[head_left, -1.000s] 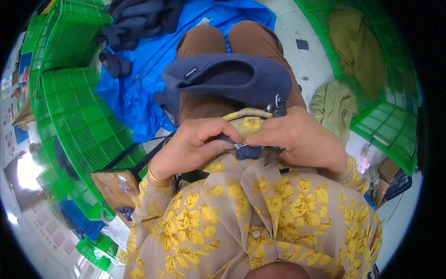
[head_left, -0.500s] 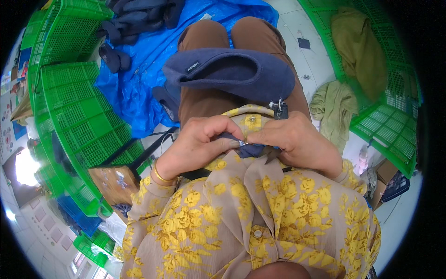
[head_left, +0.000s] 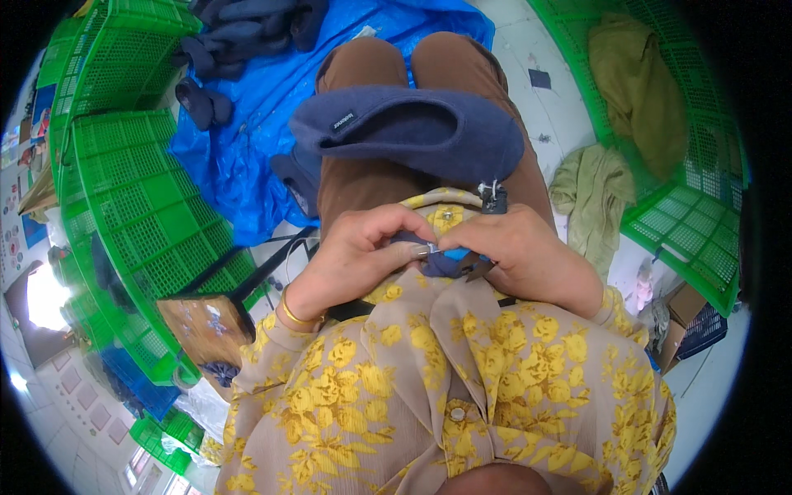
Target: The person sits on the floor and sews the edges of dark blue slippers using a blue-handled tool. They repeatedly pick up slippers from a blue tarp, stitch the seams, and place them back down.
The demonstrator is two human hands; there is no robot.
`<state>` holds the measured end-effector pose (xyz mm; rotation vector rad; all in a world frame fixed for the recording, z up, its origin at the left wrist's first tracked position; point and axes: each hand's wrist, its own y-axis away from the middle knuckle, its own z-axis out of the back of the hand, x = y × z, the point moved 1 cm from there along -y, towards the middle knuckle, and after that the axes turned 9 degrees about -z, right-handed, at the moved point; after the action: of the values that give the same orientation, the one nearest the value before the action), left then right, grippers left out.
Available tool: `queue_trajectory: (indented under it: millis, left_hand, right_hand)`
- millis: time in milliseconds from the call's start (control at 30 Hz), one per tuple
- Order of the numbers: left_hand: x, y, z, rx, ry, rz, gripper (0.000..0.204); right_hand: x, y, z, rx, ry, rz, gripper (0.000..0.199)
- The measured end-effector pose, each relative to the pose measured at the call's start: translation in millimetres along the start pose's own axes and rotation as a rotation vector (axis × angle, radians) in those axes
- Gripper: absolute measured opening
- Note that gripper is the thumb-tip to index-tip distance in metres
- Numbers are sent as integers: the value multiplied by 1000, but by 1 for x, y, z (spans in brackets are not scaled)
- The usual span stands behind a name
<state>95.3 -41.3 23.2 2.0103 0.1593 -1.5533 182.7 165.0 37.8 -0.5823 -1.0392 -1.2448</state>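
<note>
My left hand is closed in a pinch on a small dark blue cloth piece at my lap. A tiny whitish bit shows at its fingertips. My right hand meets it there, thumb and finger pressed together. Tucked in the right palm is a dark tool like thread snips; its upper end sticks out above the hand with white threads on it, and a pointed grey part shows below. Across my brown-trousered thighs lies a navy cloth slipper, opening upward, with a small dark label at its left side.
Several navy slippers are heaped on a blue plastic sheet at the far left. Green mesh crates stand along the left, another green crate on the right. Olive cloth hangs there. A wooden piece sits by my left forearm.
My right hand has turned slightly, and the dark tool's top has shifted a little left and up. A bit of brighter blue now shows below the right fingers. The slipper stays in place.
</note>
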Motion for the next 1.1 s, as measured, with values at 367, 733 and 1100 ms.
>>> queue_trajectory:
  millis: [367, 733, 1100]
  left_hand:
    - [5, 5, -3, -24, 170, -49, 14]
    - [-2, -5, -5, -256, 351, -28, 11]
    - [-12, -14, -15, -215, 255, -43, 9]
  right_hand:
    - [-8, 3, -3, -13, -47, -15, 36]
    - [-19, -8, 18, -339, -31, -104, 34]
    - [-1, -14, -2, -496, 357, 221, 34]
